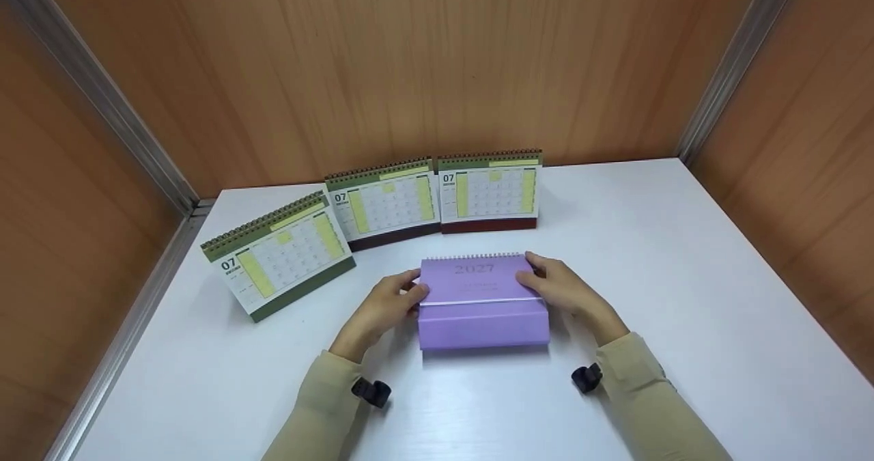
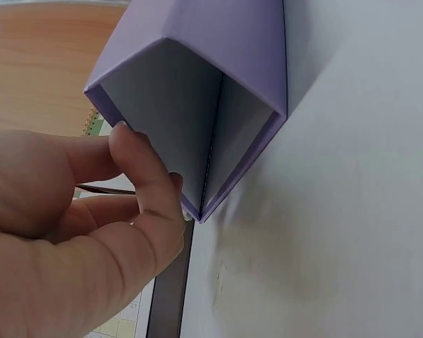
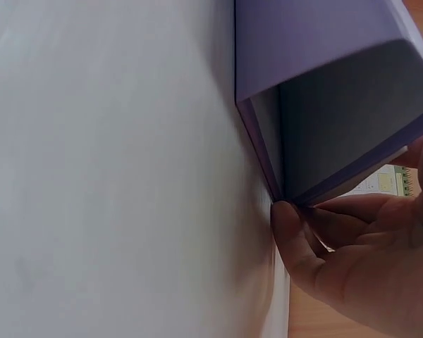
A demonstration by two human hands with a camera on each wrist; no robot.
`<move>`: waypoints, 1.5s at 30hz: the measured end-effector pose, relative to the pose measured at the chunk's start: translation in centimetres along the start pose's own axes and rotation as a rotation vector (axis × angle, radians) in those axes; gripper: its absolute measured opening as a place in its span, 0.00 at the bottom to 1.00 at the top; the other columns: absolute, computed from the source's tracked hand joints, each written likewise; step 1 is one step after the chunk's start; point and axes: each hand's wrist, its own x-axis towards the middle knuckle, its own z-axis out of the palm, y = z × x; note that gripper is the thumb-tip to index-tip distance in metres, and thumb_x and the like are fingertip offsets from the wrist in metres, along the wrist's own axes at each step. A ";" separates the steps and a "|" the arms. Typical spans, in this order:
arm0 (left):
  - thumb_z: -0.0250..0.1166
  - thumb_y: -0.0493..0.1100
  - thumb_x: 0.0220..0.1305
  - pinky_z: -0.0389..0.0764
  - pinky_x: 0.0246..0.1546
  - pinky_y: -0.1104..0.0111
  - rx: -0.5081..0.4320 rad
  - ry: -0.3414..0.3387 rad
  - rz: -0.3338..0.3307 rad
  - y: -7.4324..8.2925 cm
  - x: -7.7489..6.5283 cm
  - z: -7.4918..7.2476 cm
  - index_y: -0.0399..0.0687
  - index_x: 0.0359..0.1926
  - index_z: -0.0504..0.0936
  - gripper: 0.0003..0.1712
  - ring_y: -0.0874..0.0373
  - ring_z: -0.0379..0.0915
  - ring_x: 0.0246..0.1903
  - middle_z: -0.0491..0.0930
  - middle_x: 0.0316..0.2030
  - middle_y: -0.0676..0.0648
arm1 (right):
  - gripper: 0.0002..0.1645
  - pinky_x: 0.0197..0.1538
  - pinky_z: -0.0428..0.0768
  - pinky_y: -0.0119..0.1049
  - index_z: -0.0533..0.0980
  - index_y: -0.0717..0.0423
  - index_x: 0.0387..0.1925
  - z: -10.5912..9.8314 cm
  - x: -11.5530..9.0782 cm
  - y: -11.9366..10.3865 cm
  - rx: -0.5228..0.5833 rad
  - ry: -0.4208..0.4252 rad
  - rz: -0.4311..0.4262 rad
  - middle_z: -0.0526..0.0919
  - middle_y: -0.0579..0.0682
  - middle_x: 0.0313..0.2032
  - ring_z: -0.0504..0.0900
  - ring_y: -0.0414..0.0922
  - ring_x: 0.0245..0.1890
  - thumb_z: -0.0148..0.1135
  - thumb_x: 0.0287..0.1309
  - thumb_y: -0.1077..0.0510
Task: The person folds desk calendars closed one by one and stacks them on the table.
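A purple desk calendar (image 1: 483, 326) marked 2027 stands on the white table, its wire spiral along the far upper edge. A pale line crosses its front. My left hand (image 1: 387, 305) pinches its left edge, thumb on the front. On the opposite edge, my right hand (image 1: 568, 289) grips with the thumb on the front cover and other fingers near the spiral. From the left wrist view, the calendar's folded stand (image 2: 229, 53) is hollow and open at the side. The right wrist view shows fingertips (image 3: 287, 217) at the stand's bottom fold.
Three desk calendars with green headers, each showing 07, stand behind: one (image 1: 280, 259) angled at the left, one (image 1: 386, 205) in the middle and one (image 1: 489, 194) at the right. Wooden panels (image 1: 437, 65) enclose the white table (image 1: 683, 297) at the back and sides.
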 end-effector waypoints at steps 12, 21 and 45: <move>0.61 0.46 0.78 0.82 0.47 0.59 0.199 0.044 0.096 0.9 -0.8 -0.3 0.42 0.81 0.63 0.37 0.50 0.80 0.45 0.78 0.58 0.37 | 0.47 0.77 0.64 0.62 0.50 0.60 0.85 -1.1 -1.4 -1.4 0.033 0.010 0.014 0.56 0.66 0.81 0.62 0.66 0.78 0.57 0.78 0.46; 0.64 0.45 0.76 0.72 0.67 0.43 0.298 0.161 0.251 1.4 -1.0 -0.5 0.41 0.80 0.66 0.36 0.36 0.67 0.67 0.68 0.69 0.32 | 0.43 0.76 0.65 0.64 0.55 0.59 0.83 -1.1 -1.9 -3.0 -0.076 0.082 -0.077 0.57 0.64 0.81 0.59 0.67 0.79 0.58 0.78 0.47; 0.48 0.61 0.83 0.45 0.79 0.35 0.780 0.094 0.265 2.1 0.2 3.4 0.48 0.84 0.59 0.39 0.36 0.45 0.82 0.53 0.83 0.37 | 0.47 0.80 0.51 0.67 0.51 0.57 0.85 4.0 -0.9 -4.6 -0.712 0.058 -0.136 0.50 0.68 0.82 0.48 0.71 0.81 0.44 0.80 0.35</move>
